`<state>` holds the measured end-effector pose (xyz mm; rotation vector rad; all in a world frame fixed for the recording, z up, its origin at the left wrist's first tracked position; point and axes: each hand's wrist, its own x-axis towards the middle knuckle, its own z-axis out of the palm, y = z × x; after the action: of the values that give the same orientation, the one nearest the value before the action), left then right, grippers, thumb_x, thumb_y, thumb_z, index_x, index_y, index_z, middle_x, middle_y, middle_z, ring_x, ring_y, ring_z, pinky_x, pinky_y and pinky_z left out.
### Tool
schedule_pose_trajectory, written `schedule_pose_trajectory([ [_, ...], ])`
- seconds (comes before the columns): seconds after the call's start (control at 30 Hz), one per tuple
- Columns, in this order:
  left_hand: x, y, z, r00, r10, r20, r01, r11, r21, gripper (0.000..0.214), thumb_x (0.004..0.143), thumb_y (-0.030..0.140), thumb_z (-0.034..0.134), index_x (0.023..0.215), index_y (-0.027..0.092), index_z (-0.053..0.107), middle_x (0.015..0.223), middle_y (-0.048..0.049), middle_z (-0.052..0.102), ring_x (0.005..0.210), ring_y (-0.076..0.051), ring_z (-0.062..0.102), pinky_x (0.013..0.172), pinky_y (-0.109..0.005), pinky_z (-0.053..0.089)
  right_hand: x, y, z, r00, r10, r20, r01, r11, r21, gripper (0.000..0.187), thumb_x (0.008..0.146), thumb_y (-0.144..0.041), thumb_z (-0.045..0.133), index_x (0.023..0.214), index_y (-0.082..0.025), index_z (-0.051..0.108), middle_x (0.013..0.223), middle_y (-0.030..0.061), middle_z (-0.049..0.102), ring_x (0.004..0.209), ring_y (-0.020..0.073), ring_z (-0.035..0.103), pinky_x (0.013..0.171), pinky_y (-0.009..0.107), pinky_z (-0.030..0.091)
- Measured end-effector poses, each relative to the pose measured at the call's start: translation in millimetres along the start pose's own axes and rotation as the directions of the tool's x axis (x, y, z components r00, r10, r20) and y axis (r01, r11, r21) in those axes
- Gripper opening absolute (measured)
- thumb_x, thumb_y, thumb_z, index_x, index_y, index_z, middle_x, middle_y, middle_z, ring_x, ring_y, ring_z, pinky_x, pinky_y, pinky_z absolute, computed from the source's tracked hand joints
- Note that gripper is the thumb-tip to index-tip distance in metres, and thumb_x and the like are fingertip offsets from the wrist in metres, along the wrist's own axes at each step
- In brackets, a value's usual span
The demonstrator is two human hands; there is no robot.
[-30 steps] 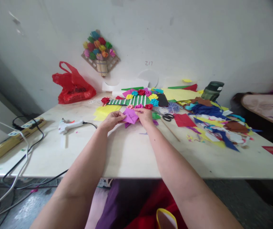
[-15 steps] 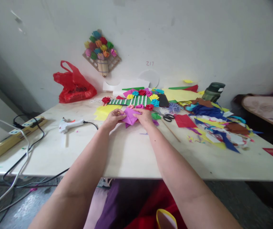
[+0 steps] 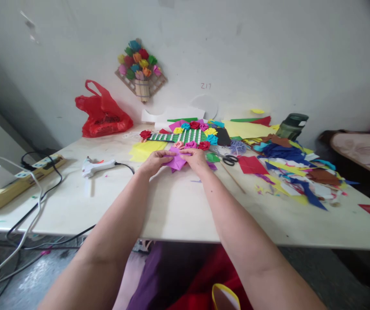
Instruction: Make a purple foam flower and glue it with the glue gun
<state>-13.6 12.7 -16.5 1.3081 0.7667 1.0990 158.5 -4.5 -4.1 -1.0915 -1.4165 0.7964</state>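
- A pale wall (image 3: 252,51) fills the background.
- A white table (image 3: 178,219) spans the view below it.
- Two bare arms (image 3: 120,219) reach over the table from the bottom edge toward its middle.
- On the right, a loose heap of scraps (image 3: 296,170) in blue, yellow, brown and white.
- At far left, a yellow power strip (image 3: 23,183) with plugs and cables.
- Toward the back, a green-and-white guitar shape (image 3: 185,137), trimmed with red, yellow, blue and pink flowers.
- A red plastic bag (image 3: 107,121) stands at the back left.
- Above and right of it, a wall hanging (image 3: 142,90) of many-coloured tulips.
- A dark green bottle (image 3: 291,127) stands behind the scraps.
- A white glue gun (image 3: 98,167) lies left of the hands, its black cord trailing right.
- The left hand (image 3: 155,162) pinches the left side of a purple paper between thumb and fingers; the right hand (image 3: 196,159) grasps its right side.
- The purple paper (image 3: 177,161), creased, is between the hands, just on the near side of the guitar shape; whether it touches the table, I cannot tell.
- Black-handled scissors (image 3: 230,160) lie right of the right hand, near a thin stick (image 3: 235,181).
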Motion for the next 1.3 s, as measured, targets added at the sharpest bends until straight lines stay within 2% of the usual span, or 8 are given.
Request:
schedule_pose_trajectory([
  [0.2, -0.9, 3.8, 0.0, 0.998, 0.013, -0.069, -0.018, 0.998, -0.067, 0.029, 0.050, 0.017, 0.079, 0.078, 0.012, 0.073, 0.074, -0.0048, 0.069, 0.062, -0.011, 0.060, 0.063, -0.022, 0.045, 1.2, -0.4, -4.8, 0.984, -0.153, 0.096, 0.155, 0.988, -0.016, 0.019, 0.073, -0.030, 0.058, 0.081, -0.020, 0.073, 0.094, 0.0038, 0.069, 0.099, 0.0216, 0.060, 0.096, 0.040, 0.043],
  [0.33, -1.0, 5.4, -1.0, 0.995, 0.026, -0.093, -0.035, 0.995, -0.098, 0.029, 0.050, 0.016, 0.078, 0.078, 0.012, 0.073, 0.075, -0.0055, 0.069, 0.064, -0.011, 0.060, 0.064, -0.023, 0.047, 2.3, -4.2, -12.6, 0.948, -0.266, 0.173, 0.284, 0.955, -0.084, 0.029, 0.070, -0.013, 0.051, 0.088, -0.022, 0.072, 0.121, 0.0025, 0.058, 0.119, 0.0209, 0.047, 0.106, 0.037, 0.032],
  [0.5, 0.8, 4.7, -3.5, 0.994, 0.026, -0.104, -0.040, 0.991, -0.128, 0.027, 0.050, 0.015, 0.077, 0.077, 0.013, 0.073, 0.071, -0.0045, 0.068, 0.061, -0.011, 0.059, 0.062, -0.023, 0.046, 1.8, -3.7, -18.1, 0.861, -0.402, 0.311, 0.472, 0.860, -0.196, 0.048, 0.060, -0.001, 0.048, 0.094, -0.025, 0.071, 0.138, -0.0014, 0.042, 0.128, 0.0209, 0.038, 0.111, 0.038, 0.025],
  [0.63, -0.1, 6.2, -2.7, 0.996, 0.006, -0.091, -0.019, 0.990, -0.141, 0.027, 0.051, 0.014, 0.077, 0.078, 0.012, 0.073, 0.074, -0.0054, 0.069, 0.062, -0.011, 0.061, 0.063, -0.022, 0.046, 0.9, -0.5, -16.6, 0.816, -0.454, 0.356, 0.555, 0.789, -0.265, 0.039, 0.062, -0.002, 0.055, 0.087, -0.026, 0.073, 0.138, -0.0014, 0.043, 0.128, 0.0225, 0.037, 0.111, 0.041, 0.024],
  [0.83, -4.1, 10.3, 1.8, 0.996, -0.040, -0.085, 0.029, 0.992, -0.121, 0.026, 0.050, 0.014, 0.077, 0.076, 0.011, 0.072, 0.071, -0.0050, 0.068, 0.059, -0.011, 0.060, 0.061, -0.023, 0.046, 2.0, 1.7, -12.8, 0.777, -0.486, 0.401, 0.602, 0.760, -0.244, 0.023, 0.068, -0.011, 0.065, 0.079, -0.030, 0.073, 0.133, -0.0041, 0.048, 0.126, 0.0211, 0.040, 0.110, 0.041, 0.027],
  [0.93, -4.4, 9.5, 1.8, 0.997, -0.039, -0.068, 0.031, 0.994, -0.108, 0.027, 0.051, 0.014, 0.077, 0.077, 0.011, 0.072, 0.072, -0.0051, 0.069, 0.061, -0.012, 0.061, 0.064, -0.024, 0.047, 3.3, 4.2, -10.6, 0.777, -0.487, 0.399, 0.600, 0.764, -0.238, 0.015, 0.069, -0.017, 0.067, 0.075, -0.029, 0.073, 0.131, -0.0025, 0.051, 0.129, 0.0213, 0.038, 0.111, 0.042, 0.024],
  [1.07, -3.1, 6.3, -1.0, 1.000, -0.016, -0.019, 0.015, 0.995, -0.094, 0.030, 0.053, 0.015, 0.076, 0.083, 0.011, 0.072, 0.078, -0.0066, 0.070, 0.068, -0.013, 0.063, 0.070, -0.024, 0.048, 4.1, 7.4, -6.4, 0.810, -0.469, 0.352, 0.558, 0.801, -0.217, 0.006, 0.070, -0.023, 0.069, 0.072, -0.027, 0.073, 0.129, -0.0002, 0.053, 0.127, 0.0213, 0.041, 0.110, 0.043, 0.026],
  [1.3, 1.8, 1.5, -5.1, 1.000, -0.003, 0.019, 0.004, 0.996, -0.091, 0.027, 0.056, 0.014, 0.070, 0.083, 0.010, 0.073, 0.083, -0.0090, 0.070, 0.073, -0.016, 0.064, 0.072, -0.025, 0.048, 1.8, 5.6, -0.5, 0.872, -0.413, 0.262, 0.465, 0.866, -0.182, 0.006, 0.069, -0.022, 0.069, 0.073, -0.025, 0.073, 0.130, 0.0015, 0.053, 0.124, 0.0214, 0.043, 0.109, 0.042, 0.026],
])
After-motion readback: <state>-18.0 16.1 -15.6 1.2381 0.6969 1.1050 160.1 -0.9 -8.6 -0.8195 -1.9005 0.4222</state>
